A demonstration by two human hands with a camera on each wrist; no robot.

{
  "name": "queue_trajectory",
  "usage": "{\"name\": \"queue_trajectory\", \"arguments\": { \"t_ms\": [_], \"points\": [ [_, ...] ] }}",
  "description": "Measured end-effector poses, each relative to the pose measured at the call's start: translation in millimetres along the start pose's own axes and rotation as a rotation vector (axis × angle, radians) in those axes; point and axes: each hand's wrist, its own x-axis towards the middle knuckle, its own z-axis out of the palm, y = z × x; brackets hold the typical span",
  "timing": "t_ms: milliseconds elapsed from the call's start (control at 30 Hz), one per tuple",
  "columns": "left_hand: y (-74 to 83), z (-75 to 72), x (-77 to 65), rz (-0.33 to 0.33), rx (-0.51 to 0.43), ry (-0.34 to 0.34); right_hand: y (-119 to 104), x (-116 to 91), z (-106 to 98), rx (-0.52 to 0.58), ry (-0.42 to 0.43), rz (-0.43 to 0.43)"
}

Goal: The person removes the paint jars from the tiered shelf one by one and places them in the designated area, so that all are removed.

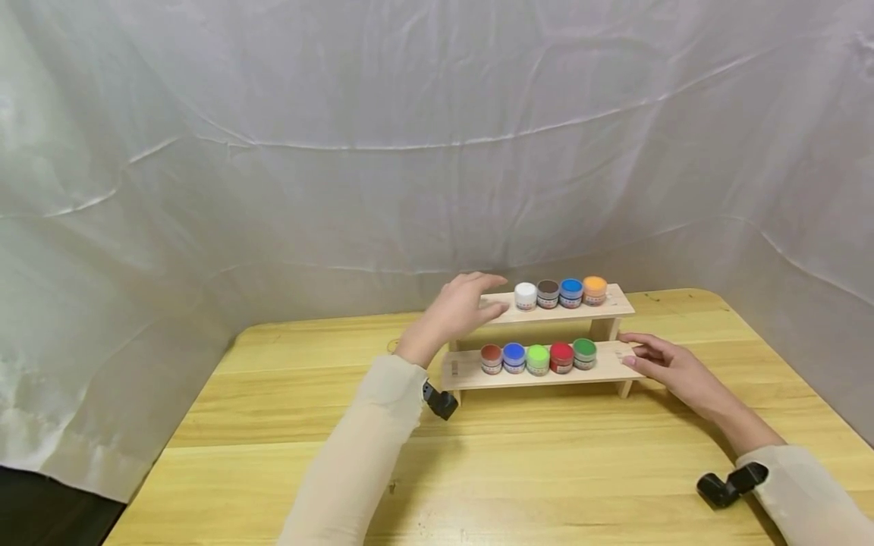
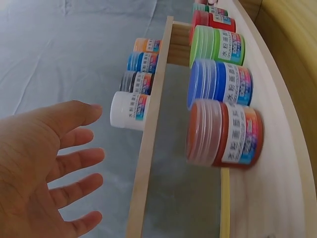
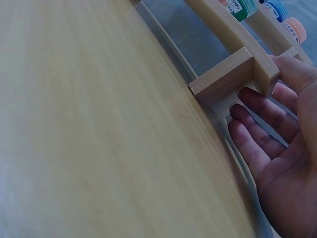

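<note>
A two-tier wooden rack (image 1: 471, 378) carries small paint jars on both shelves. At the left end of its upper shelf, my left hand (image 1: 466, 305) is spread beside the white jar (image 1: 525, 297), thumb and fingers apart. The left wrist view shows a gap between those fingertips and the white jar (image 2: 128, 110); nothing lies in the palm. My right hand (image 1: 672, 370) holds the right end of the lower shelf, thumb on top. In the right wrist view its fingers (image 3: 265, 111) curl below the shelf end, by the wooden leg (image 3: 225, 74).
Beside the white jar stand brown, blue and orange jars (image 1: 595, 291). Along the lower shelf are red-brown, blue, light green (image 1: 538, 360), red and dark green jars. The rack stands on a yellow wooden table (image 1: 273, 425), with grey cloth (image 1: 341, 205) hanging behind and at the sides.
</note>
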Motion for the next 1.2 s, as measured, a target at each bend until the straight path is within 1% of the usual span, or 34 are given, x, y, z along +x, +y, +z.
{"name": "queue_trajectory", "arguments": {
  "t_ms": [200,500,833,1000,1200],
  "points": [
    [9.8,3.1,10.8,-0.006,0.009,0.001,-0.8,-1.1,0.3,-0.004,-0.003,0.004],
    [16.5,11.4,23.0,-0.019,0.019,-0.021,-1.1,-1.0,2.1,0.000,-0.004,-0.004],
    [25.8,18.0,28.5,-0.051,0.037,-0.031,-0.7,-3.6,0.5,0.004,-0.005,-0.010],
    [28.5,20.8,30.3,-0.053,0.050,-0.007,-0.8,-4.2,0.5,0.012,-0.007,-0.010],
    [27.7,22.9,28.5,-0.062,0.042,0.017,-1.4,-4.4,1.6,0.019,-0.011,-0.010]
  ]
}}
